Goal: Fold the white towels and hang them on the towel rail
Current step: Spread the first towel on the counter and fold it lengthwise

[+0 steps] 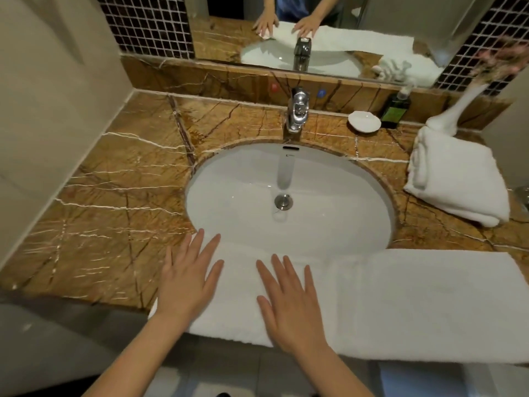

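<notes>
Smoothing a long white towel (415, 305) along the near edge of a brown marble desk (114, 196), viewed from above.

At the left end of the strip, the left hand (186, 282) lies palm down with its fingers straight and spread. Its outer fingers reach past the cloth onto the marble. Just to its right, the right hand (292, 308) is also flat and fanned, with the palm pressing the towel near the desk's front lip. Both forearms come in from the near edge and the wrists are low. Neither hand pinches the cloth.

From the hands, the towel runs far to the right. Its far edge crosses the near rim of the white sink (229, 196), and its near edge overhangs the desk front.

To do this step well, it seems best to anchor the left end and sweep the right palm rightward with even pressure. The long edges should be kept parallel, and the stretch over the basin watched, since it may sag.

A second, folded towel (458, 179) sits on the far right of the desk. No towel rail is visible.
</notes>
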Tool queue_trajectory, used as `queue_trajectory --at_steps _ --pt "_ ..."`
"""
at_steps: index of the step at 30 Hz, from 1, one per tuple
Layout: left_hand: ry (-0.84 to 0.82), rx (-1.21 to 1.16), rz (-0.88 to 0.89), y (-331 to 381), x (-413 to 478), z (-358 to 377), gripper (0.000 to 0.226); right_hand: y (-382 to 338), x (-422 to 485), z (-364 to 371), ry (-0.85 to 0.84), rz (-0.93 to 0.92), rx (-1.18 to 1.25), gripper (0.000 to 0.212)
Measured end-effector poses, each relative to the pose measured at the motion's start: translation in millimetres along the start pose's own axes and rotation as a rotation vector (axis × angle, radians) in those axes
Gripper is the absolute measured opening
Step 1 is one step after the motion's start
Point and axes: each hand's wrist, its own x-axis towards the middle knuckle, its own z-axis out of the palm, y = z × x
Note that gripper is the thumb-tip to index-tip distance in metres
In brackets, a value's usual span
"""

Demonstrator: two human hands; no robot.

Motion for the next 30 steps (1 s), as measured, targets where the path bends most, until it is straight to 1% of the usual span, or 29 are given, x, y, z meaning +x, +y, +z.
queue_trajectory --at_steps 3,5,7,9,11,13,15,18,20,22,24,25,27,29,30 --pt "0.002 -0.034 0.024 -9 7 -3 0.06 -3 3 3 -0.002 0.018 -0.01 0.055" --pt "0.06 -0.151 -0.021 -10 17 -10 0.059 -7 6 5 -0.005 0.02 -0.011 0.056" --pt "0.099 -0.262 -0.058 -9 29 -18 0.062 -12 8 6 0.0 0.033 -0.012 0.057" --pt "0.057 -0.411 -0.088 -5 41 -25 0.065 -14 8 7 0.015 0.049 -0.025 0.056" --pt "-0.034 -0.523 -0.128 -7 51 -31 0.067 -15 7 8 0.041 0.054 -0.045 0.055" --pt "-0.133 -0.48 -0.14 -13 60 -36 0.065 -14 6 9 0.054 0.052 -0.056 0.055" --pt "-0.182 -0.394 -0.102 -19 63 -42 0.062 -14 6 8 0.051 0.049 -0.061 0.055" --pt "-0.137 -0.431 0.089 -19 53 -45 0.068 -17 6 6 0.042 0.066 -0.032 0.056" --pt "-0.127 -0.468 0.192 -16 42 -45 0.076 -20 13 2 0.06 0.091 0.047 0.054" --pt "-0.149 -0.509 0.227 -13 35 -45 0.082 -26 27 -5 0.124 0.091 0.173 0.047" --pt "-0.168 -0.627 0.244 -10 32 -43 0.08 -34 48 -13 0.187 0.058 0.323 0.048" --pt "-0.179 -0.7 0.249 -10 30 -43 0.076 -40 58 -17 0.173 0.041 0.409 0.052" --pt "-0.206 -0.831 0.235 -12 29 -44 0.068 -50 77 -23 0.072 0.018 0.598 0.06" --pt "-0.229 -0.941 0.173 -18 30 -50 0.059 -54 90 -26 -0.012 0.023 0.786 0.063" --pt "-0.231 -0.991 0.136 -20 30 -55 0.056 -53 93 -26 -0.035 0.015 0.826 0.063"
